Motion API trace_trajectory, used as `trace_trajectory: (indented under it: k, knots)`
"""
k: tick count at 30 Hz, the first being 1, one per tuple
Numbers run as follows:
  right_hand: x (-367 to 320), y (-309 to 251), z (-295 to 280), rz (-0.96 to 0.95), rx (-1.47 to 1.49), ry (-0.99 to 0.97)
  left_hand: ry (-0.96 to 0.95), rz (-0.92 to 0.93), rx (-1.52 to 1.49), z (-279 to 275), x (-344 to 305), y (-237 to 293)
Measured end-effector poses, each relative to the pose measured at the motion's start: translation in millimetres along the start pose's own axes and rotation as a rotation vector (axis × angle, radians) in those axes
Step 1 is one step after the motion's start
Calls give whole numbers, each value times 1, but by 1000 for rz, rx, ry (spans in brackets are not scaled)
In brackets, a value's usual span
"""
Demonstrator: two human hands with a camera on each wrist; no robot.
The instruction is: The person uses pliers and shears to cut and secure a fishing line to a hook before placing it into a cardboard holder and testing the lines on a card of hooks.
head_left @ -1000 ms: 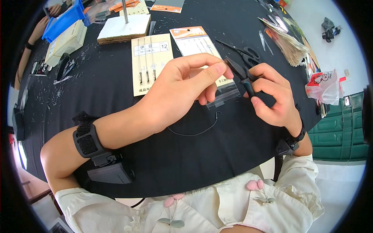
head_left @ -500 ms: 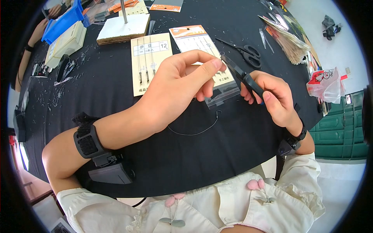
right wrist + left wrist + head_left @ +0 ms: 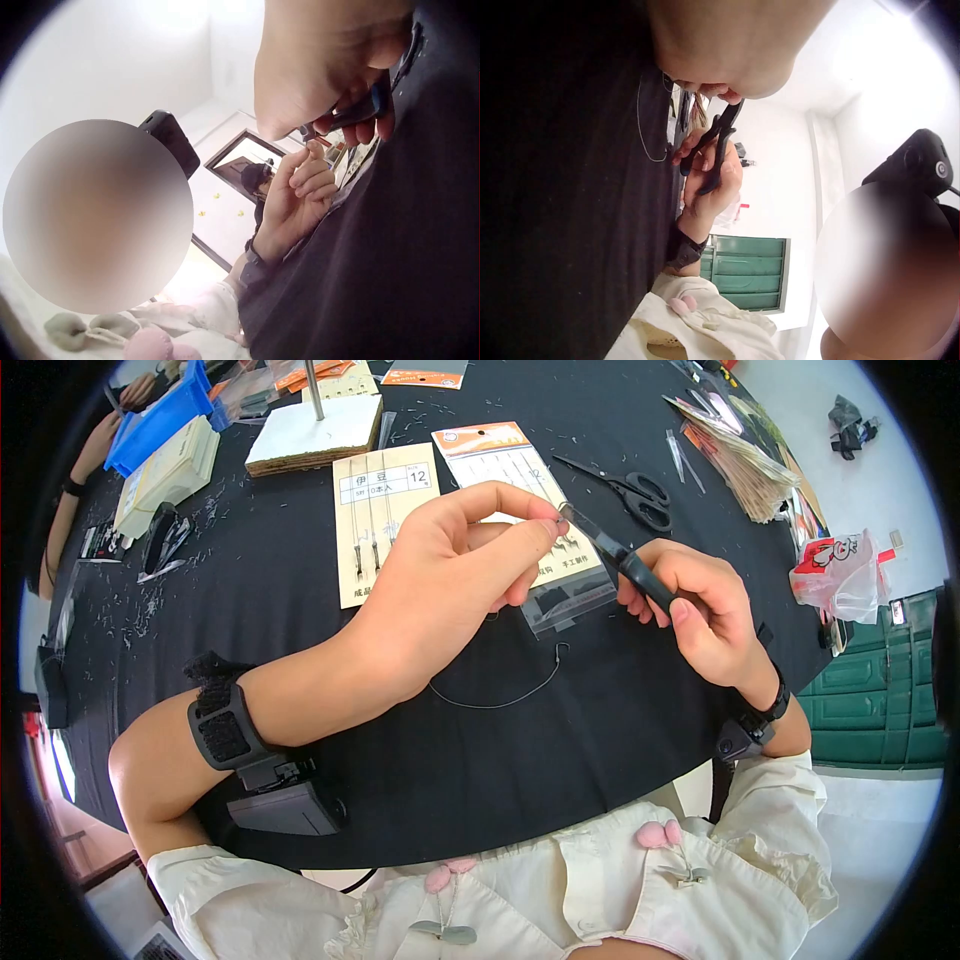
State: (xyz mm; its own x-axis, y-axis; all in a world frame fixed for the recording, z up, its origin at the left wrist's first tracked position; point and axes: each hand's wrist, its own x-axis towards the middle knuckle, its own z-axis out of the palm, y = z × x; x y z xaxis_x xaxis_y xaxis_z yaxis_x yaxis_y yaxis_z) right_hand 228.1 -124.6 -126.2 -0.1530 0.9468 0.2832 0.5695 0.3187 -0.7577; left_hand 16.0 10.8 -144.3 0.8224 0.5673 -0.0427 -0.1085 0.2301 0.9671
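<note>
The left hand point(image 3: 440, 575) pinches something tiny and dark between thumb and forefinger; its shape is too small to tell. Dark pliers point(image 3: 640, 575) are gripped by the right hand point(image 3: 705, 610), and their tips stand at the left fingertips. In the left wrist view the handles of the pliers point(image 3: 721, 142) are spread apart in the right hand point(image 3: 718, 180). A thin line point(image 3: 495, 706) with a small hook at its end curves over the black cloth below the left hand. Behind the hands lie a beige card point(image 3: 350, 510) and an orange-and-white packet point(image 3: 480, 450).
Black scissors point(image 3: 645, 500) lie beyond the pliers. At the back left stand a white-topped block point(image 3: 300, 435) with a metal rod, a blue bin point(image 3: 160, 425) and stacked cards point(image 3: 170, 475). More packets point(image 3: 735, 470) and a plastic bag point(image 3: 835, 575) are at the right.
The pliers have turned in the right hand and moved slightly left with the left fingertips. The left hand has shifted a little left, still pinching.
</note>
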Motion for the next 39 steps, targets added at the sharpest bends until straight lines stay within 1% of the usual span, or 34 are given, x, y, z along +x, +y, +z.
trace_trajectory:
  k: [6, 13, 22, 27, 30, 33, 39]
  knots:
    - [0, 0, 0, -4, -20, 11, 10, -12, -55, 0, 1, 0]
    - [-1, 0, -1, -22, -49, 6, -14, 2, -51, -1, 2, 0]
    - [-1, -2, 0, -30, -62, 3, 14, -8, -2, 0, 1, -1]
    - [-2, -1, 3, -23, -27, -10, 3, 23, 24, -1, 1, -3]
    - [-3, -2, 3, 9, 1, 12, 19, 10, 47, 0, 1, -2]
    - [-4, -3, 1, 34, -39, -31, 10, -1, 54, -1, 2, -3]
    - [-6, -5, 3, 130, 123, -11, -10, 5, 66, -2, 1, -4]
